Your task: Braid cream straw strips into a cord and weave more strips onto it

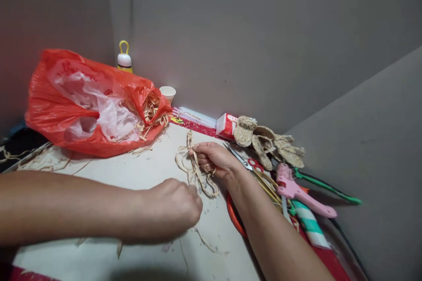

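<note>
My right hand (212, 158) has a closed finger grip on the thin tan braided straw cord (199, 175), over the pale white desk (158, 158). My left hand (181, 206) is curled nearby; contents hidden.

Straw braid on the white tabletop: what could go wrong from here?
Snag: thin strands loop loosely around the straw braid at the right hand; a pull could knot them or slip its grip.

Cut: the scissors lie with bare blades close by the right wrist; a sideways shift might catch skin.

Burn: the pink glue gun lies beside the right forearm. Can't tell if it's hot, but brushing it could hurt.
</note>
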### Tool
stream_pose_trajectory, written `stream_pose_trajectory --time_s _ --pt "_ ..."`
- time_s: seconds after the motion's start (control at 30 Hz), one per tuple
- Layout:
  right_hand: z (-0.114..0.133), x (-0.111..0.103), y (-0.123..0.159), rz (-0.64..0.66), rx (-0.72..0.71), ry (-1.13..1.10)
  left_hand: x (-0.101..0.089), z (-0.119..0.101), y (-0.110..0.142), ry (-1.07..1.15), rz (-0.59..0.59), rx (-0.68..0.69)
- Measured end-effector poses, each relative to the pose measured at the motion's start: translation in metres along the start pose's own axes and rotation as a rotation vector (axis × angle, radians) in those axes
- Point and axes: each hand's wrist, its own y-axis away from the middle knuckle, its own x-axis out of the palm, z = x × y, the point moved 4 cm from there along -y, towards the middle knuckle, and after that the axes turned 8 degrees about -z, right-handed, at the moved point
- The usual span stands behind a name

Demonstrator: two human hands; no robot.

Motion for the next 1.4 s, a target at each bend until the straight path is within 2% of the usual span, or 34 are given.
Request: stream_pose_trajectory --time_s 0.07,0.1,0.2,0.23,0.27,0.3,0.37,0.47,0.6,0.73,0.9,1.2,1.3,1.4 --pt "0.0 -0.002 -0.002 0.017 -0.003 -0.011 -0.018 0.003 0.011 0.105 -0.04 -0.042" --pt "0.0 -0.003 -0.003 0.025 -0.006 -0.014 -0.028 0.011 0.013 0.169 -0.12 -0.114" --pt "0.0 -0.003 -0.004 0.048 -0.024 -0.017 -0.047 0.056 0.009 0.392 -0.451 -0.428" --pt "0.001 -0.002 -0.004 0.053 -0.03 -0.014 -0.045 0.074 0.004 0.452 -0.503 -0.559" --pt "0.001 -0.002 -0.004 0.059 -0.034 -0.01 -0.039 0.09 -0.001 0.529 -0.507 -0.681" --pt "0.001 -0.002 -0.004 0.064 -0.036 -0.005 -0.028 0.104 -0.008 0.647 -0.462 -0.796" --pt "0.001 -0.002 -0.004 0.072 -0.038 0.005 0.002 0.118 -0.022 0.993 -0.232 -0.956" --pt "0.0 -0.003 -0.005 0.074 -0.033 0.008 0.027 0.119 -0.038 1.137 -0.137 -0.955" --pt "-0.001 -0.006 -0.007 0.072 -0.022 0.007 0.037 0.112 -0.041 1.156 -0.113 -0.944" --pt "0.0 -0.006 -0.005 0.088 -0.014 0.034 0.034 0.116 -0.036 1.053 -0.151 -0.916" --pt "0.0 -0.004 -0.003 0.072 -0.03 0.107 0.029 0.122 -0.035 0.936 -0.15 -0.805" --pt "-0.001 -0.006 -0.001 0.096 -0.037 0.173 0.031 0.123 -0.031 0.997 0.007 -0.853" --pt "-0.001 -0.008 -0.001 0.093 -0.036 0.176 0.024 0.124 -0.032 0.936 -0.022 -0.768" --pt "-0.001 -0.008 -0.001 0.092 -0.028 0.179 0.018 0.126 -0.035 0.763 -0.049 -0.634"
